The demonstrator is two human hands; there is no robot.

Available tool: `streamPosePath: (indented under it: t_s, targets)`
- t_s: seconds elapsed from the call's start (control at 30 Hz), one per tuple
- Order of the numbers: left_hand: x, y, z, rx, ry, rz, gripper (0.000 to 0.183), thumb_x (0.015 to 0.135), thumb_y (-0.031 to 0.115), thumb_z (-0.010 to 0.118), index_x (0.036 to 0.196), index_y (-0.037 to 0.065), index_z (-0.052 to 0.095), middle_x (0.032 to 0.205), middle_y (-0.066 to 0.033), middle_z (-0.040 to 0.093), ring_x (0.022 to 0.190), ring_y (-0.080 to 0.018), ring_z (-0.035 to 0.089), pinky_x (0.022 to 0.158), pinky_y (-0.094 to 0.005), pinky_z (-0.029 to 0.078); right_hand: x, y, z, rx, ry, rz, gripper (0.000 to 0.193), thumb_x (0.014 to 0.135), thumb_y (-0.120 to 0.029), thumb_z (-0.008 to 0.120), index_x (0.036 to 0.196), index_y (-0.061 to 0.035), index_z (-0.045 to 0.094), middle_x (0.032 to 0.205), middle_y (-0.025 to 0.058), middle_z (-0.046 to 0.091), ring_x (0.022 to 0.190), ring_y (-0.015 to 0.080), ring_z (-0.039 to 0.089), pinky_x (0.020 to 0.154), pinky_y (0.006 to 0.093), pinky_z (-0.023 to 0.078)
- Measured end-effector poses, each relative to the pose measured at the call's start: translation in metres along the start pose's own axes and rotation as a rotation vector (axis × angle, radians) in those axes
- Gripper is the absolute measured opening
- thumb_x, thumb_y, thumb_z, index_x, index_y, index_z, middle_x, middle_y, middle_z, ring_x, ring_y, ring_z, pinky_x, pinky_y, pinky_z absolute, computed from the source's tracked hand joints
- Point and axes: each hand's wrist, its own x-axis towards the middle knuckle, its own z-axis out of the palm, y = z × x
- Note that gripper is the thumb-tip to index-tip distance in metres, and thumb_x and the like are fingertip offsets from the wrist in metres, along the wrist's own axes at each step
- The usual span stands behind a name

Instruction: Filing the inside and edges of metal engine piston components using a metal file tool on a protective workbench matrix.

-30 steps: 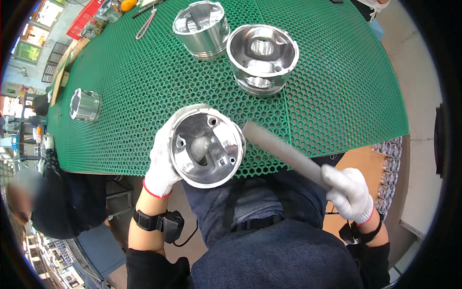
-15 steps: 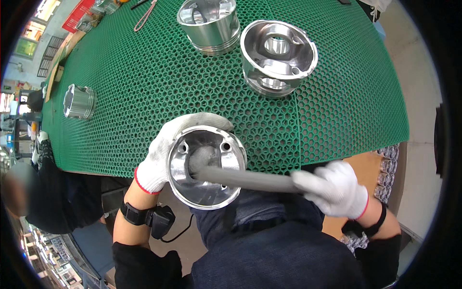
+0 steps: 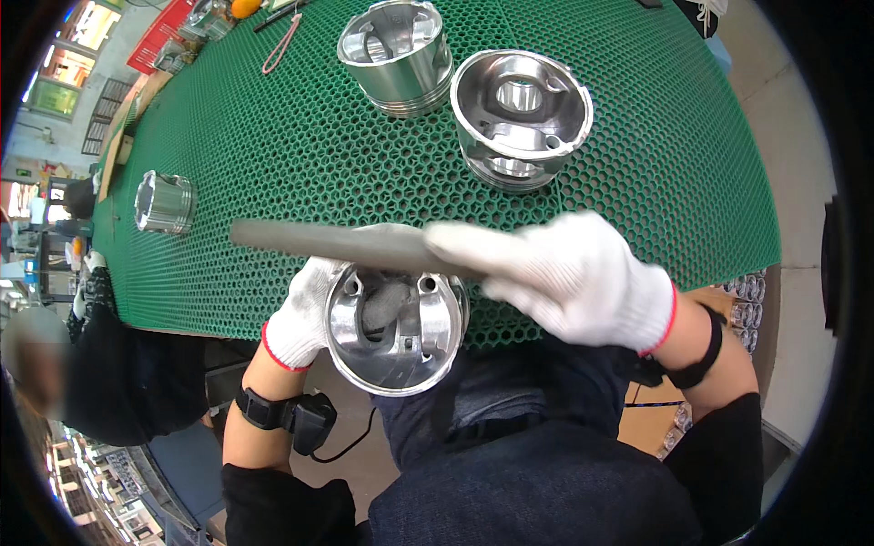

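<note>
My left hand [image 3: 296,320], in a white knit glove with a red cuff edge, grips a shiny metal piston [image 3: 437,323] from its left and far side. The piston's hollow end faces up, showing the pin bosses and a rough grey patch inside. My right hand [image 3: 583,282], gloved alike, is closed round one end of a long grey file-like bar [image 3: 319,240], blurred by motion. Pointing left, the bar crosses above the piston's far rim and hides part of my left fingers. Whether it touches the rim I cannot tell.
Two larger-looking pistons, one at the back [image 3: 401,77] and one further right [image 3: 523,118], stand open end up on the green honeycomb mat [image 3: 655,182]. Another piston [image 3: 164,202] stands far left. A pink cord loop [image 3: 282,45] lies behind. A person in dark clothes [image 3: 137,382] is at the left.
The bar has swung from the piston's near right side up over its far rim, reaching further left. My right hand has moved up and left with it. The left hand keeps the piston.
</note>
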Motion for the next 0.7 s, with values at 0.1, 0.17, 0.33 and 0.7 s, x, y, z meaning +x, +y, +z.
streamPosePath:
  t_s: [0.1,0.17,0.33,0.7]
  targets:
    - [-0.015,0.002,-0.001,0.360,0.225,0.175,0.066,0.080,0.027,0.078,0.132,-0.003,0.049,0.121,-0.0127,0.061,0.109,-0.0223,0.061,0.094,-0.0357,0.051,0.006,0.002,-0.006,0.076,-0.021,0.072,0.051,0.090,-0.024,0.063,0.139,-0.0227,0.052,0.072,0.0081,0.067,0.056,0.0228,0.065,0.052,0.0324,0.053]
    - [-0.019,-0.013,0.009,0.571,0.616,0.572,0.072,0.082,0.024,0.076,0.138,-0.003,0.040,0.133,-0.0154,0.051,0.119,-0.0249,0.055,0.096,-0.0389,0.051,-0.034,0.018,-0.012,0.282,0.164,0.017,0.045,0.094,-0.015,0.056,0.137,-0.0021,0.050,0.128,0.0214,0.060,0.098,0.0263,0.070,0.088,0.0331,0.055]
    - [-0.020,-0.023,0.079,0.083,0.583,0.872,0.118,0.075,0.016,0.083,0.153,0.007,-0.006,0.151,-0.0176,0.023,0.137,-0.0334,0.036,0.112,-0.0452,0.035,-0.107,0.004,-0.022,0.201,0.130,0.230,0.047,0.090,-0.015,0.059,0.133,0.0043,0.052,0.121,0.0236,0.063,0.085,0.0325,0.071,0.078,0.0364,0.055]
    - [-0.036,-0.015,0.038,0.217,0.630,0.436,0.063,0.083,-0.001,0.070,0.139,-0.003,0.040,0.131,-0.0210,0.055,0.116,-0.0272,0.059,0.100,-0.0388,0.049,-0.144,-0.027,-0.022,0.223,0.043,0.291,0.047,0.081,-0.017,0.068,0.127,-0.0058,0.061,0.074,0.0114,0.066,0.062,0.0308,0.065,0.054,0.0369,0.049]
